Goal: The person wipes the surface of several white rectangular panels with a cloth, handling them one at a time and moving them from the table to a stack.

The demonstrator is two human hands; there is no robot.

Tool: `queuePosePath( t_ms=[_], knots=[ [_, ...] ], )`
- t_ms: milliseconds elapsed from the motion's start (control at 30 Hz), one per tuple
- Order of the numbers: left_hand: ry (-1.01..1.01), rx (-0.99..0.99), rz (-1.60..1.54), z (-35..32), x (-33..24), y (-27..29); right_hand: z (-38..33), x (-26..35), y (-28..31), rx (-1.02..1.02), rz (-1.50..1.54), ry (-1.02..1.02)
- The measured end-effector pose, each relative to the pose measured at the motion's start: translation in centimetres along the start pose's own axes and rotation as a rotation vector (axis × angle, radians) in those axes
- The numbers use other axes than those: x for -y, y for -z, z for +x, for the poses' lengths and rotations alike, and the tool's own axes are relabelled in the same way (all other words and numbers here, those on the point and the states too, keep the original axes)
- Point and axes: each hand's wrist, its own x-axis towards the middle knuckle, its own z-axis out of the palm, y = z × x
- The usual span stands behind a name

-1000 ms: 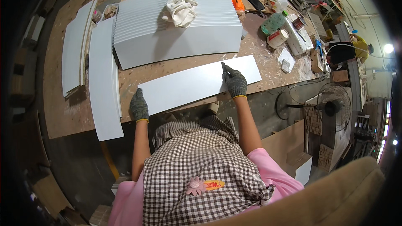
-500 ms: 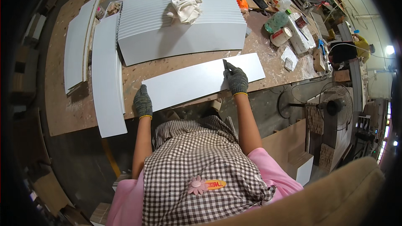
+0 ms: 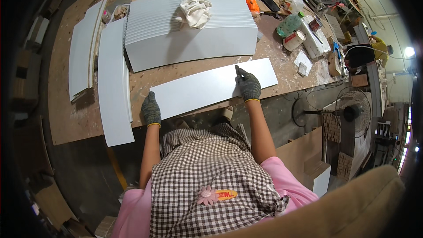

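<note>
A long grey-white panel lies flat near the front edge of the wooden workbench. My left hand, in a dark knit glove, rests on the panel's left end and holds its edge. My right hand, gloved too, presses on the panel toward its right end and grips a small dark tool that points away from me. A stack of similar panels lies behind, with a crumpled white rag on top.
More grey panels lie at the bench's left side. At the right rear are a tape roll, a green bottle, an orange object and clutter. A floor fan and cardboard boxes stand to my right.
My hands and the panel keep their positions relative to each other; my head has tilted slightly, shifting the bench lower in view.
</note>
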Motion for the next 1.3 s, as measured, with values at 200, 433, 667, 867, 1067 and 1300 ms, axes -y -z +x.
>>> queuePosePath(
  t_ms=[200, 433, 667, 867, 1067, 1300],
  knots=[
    [0.167, -0.006, -0.2, 0.2, -1.4, 0.3, -0.5, -0.3, -0.5, -0.081, -0.2, 0.389],
    [0.18, 0.01, -0.191, 0.2, -1.6, 0.5, -0.6, 0.0, -0.1, -0.085, -0.21, 0.313],
    [0.148, 0.015, -0.109, 0.1, -0.9, 0.4, 1.2, -2.0, 0.2, -0.052, -0.079, 0.103],
    [0.294, 0.043, -0.216, 0.5, -3.2, 1.6, 1.3, -2.2, 0.7, -0.072, 0.081, -0.1],
    [0.151, 0.043, -0.076, 0.4, -1.4, 0.7, 2.7, -3.6, 1.0, -0.164, 0.043, -0.059],
    [0.269, 0.029, -0.225, 0.5, -2.9, 1.3, 2.8, -4.6, 1.4, -0.085, -0.048, 0.018]
  ],
)
